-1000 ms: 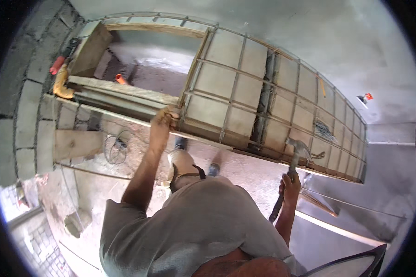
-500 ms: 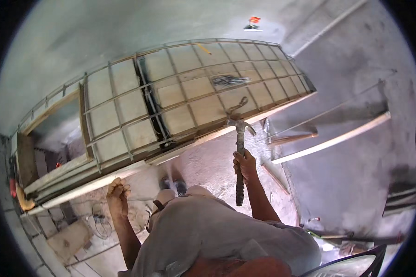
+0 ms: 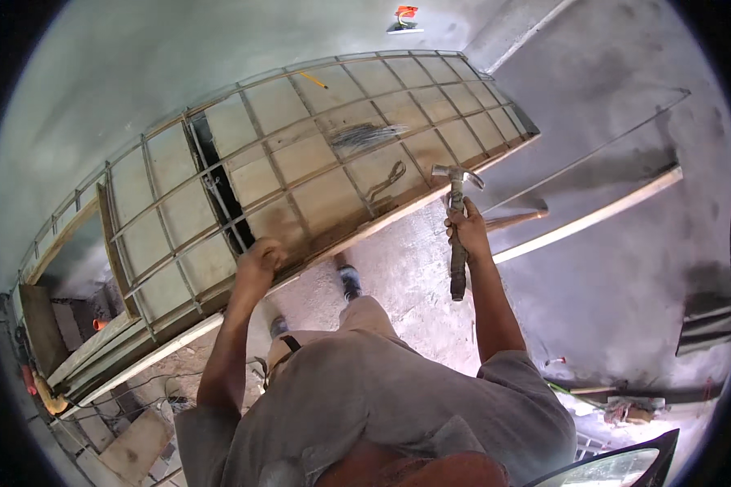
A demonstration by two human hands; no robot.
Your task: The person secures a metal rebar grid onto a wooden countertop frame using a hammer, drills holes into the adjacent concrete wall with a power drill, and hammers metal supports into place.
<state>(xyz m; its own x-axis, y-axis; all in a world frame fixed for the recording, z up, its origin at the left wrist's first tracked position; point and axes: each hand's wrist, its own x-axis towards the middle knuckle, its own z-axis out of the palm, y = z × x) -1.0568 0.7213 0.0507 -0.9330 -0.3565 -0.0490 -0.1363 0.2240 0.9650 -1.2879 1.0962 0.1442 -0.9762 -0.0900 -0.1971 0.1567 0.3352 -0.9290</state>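
Observation:
My right hand (image 3: 469,230) grips a claw hammer (image 3: 457,247) by its dark wrapped handle, the metal head up beside the front edge of a wooden panel platform (image 3: 418,199). Over the front edge of the platform is my left hand (image 3: 261,256), its fingers curled and slightly blurred; whether something small is in them I cannot make out. A grid of steel rebar (image 3: 325,170) covers the panels. On it lie a bundle of grey tie wire (image 3: 367,136), a bent metal hook (image 3: 388,180) and a yellow pencil (image 3: 313,79).
A dark gap (image 3: 223,191) crosses the platform, and a framed opening (image 3: 81,260) lies at its left. A long light board (image 3: 593,213) leans at the right. An orange-handled float (image 3: 405,20) is at the back wall. Boards and cables (image 3: 142,442) lie at lower left.
My left hand has moved right and forward, to the platform's edge. The hammer has shifted right and slightly up with my right hand. The view has shifted, and I stand closer to the platform.

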